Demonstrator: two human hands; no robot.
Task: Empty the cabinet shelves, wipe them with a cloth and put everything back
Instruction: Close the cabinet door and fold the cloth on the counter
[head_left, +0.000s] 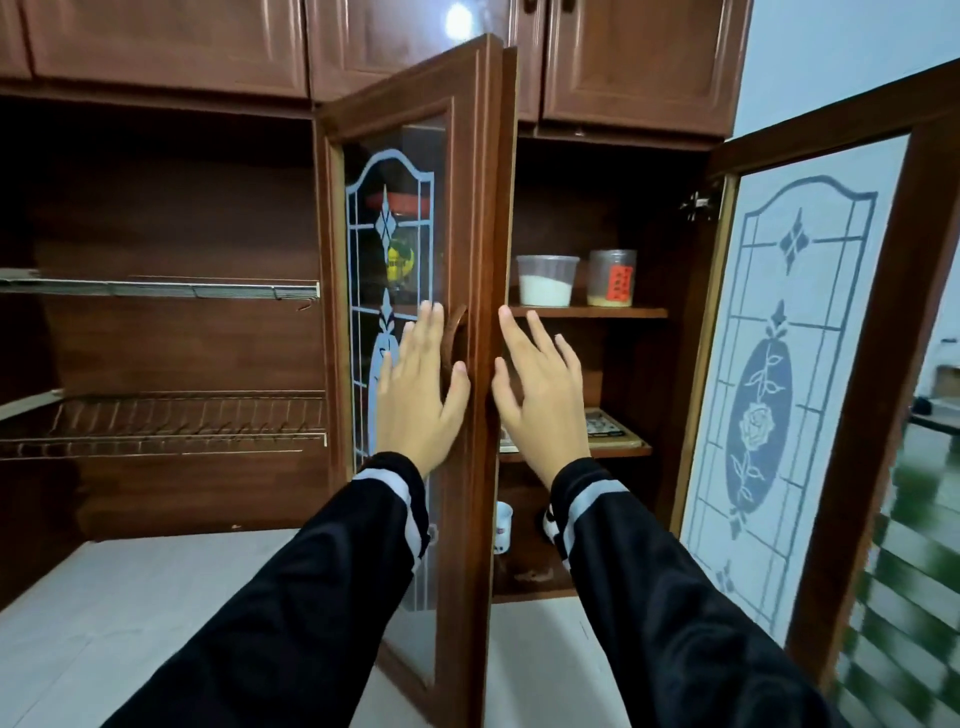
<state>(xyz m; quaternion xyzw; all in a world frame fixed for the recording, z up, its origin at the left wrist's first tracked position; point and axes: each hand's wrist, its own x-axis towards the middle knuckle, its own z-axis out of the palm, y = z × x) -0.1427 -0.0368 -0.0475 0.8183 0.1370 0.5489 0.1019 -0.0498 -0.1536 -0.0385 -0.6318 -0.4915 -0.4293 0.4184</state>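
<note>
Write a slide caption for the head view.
Left hand and right hand, both open, at the open glass door; powder tub and labelled tub on the upper shelf.

Dim; glare up top; edges warped

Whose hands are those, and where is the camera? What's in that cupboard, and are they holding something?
The camera sits on a person's head, so you see what they see. The left hand lies flat on the half-open glass door, beside its handle. The right hand is spread in front of the shelves. Neither holds anything. The other door stands wide open. Inside are a tub of white powder, a jar with a red label and, lower down, a white cup.
</note>
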